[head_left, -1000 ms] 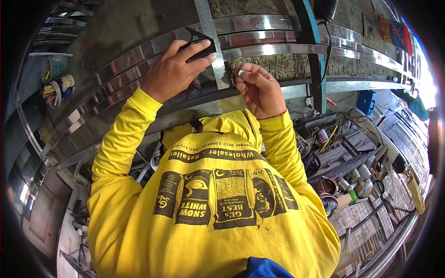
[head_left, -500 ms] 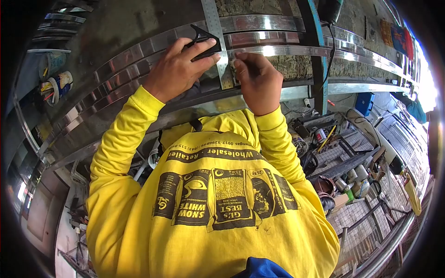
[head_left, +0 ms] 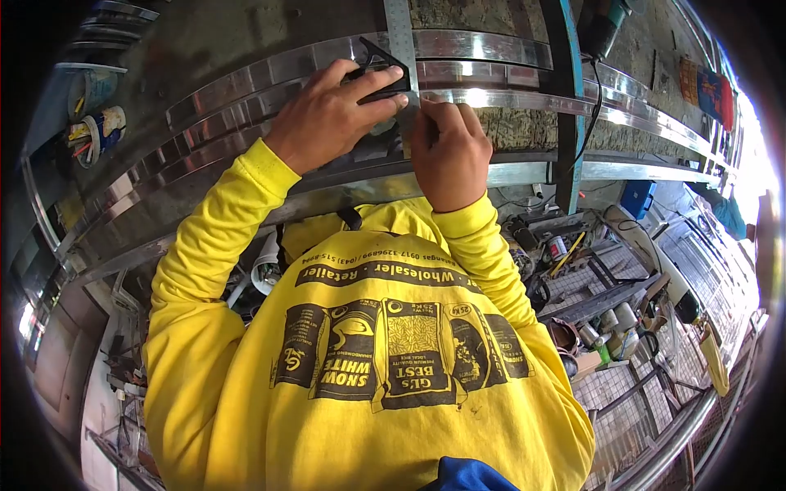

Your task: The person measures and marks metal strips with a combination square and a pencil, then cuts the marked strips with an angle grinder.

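My left hand [head_left: 332,114] grips the black head of a combination square [head_left: 399,37]. The steel rule of the square lies across several shiny metal bars [head_left: 483,75], laid side by side. Close against the rule's right edge is my right hand [head_left: 453,155], its fingers curled in a pinch. Whatever the pinch holds, if anything, is hidden. The right hand also covers part of the rule's near end.
A dark, blue-edged bar [head_left: 569,123] crosses the shiny bars on the right, with a power tool [head_left: 606,29] and its cord beside it. Rough wood [head_left: 524,129] lies under the bars. Cans and tools clutter the lower right; a container [head_left: 97,135] stands left.
My right hand has come closer to the rule and now covers part of its near end. My left hand stays on the square's head. The whole view has shifted slightly.
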`<state>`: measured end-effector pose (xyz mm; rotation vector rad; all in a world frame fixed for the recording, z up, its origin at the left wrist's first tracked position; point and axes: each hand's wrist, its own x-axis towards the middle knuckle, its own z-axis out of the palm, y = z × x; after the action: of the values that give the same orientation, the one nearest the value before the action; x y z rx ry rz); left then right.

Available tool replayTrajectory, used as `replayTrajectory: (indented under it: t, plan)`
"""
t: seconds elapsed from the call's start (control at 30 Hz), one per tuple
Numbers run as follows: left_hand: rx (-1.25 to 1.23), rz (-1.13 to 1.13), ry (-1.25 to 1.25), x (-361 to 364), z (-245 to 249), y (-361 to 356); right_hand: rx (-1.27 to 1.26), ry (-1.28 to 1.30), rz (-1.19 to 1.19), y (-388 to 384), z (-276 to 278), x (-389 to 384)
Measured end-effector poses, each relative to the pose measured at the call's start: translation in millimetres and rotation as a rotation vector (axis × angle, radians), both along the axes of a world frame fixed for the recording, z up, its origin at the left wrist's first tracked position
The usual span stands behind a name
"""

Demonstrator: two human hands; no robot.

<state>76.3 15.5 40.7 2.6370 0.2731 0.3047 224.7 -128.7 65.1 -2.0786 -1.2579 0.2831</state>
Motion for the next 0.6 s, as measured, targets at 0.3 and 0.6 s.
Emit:
replayTrajectory:
  t: [0.3, 0.6]
  plan:
    - [-0.027, -0.01, 0.03, -0.9, 2.2, 2.1, -0.004, -0.048, 0.035, 18.3, -3.5, 8.1]
    - [-0.012, 0.009, 0.045, -1.2, -0.9, 0.4, -0.019, -0.016, 0.034, 21.7, -6.4, 12.2]
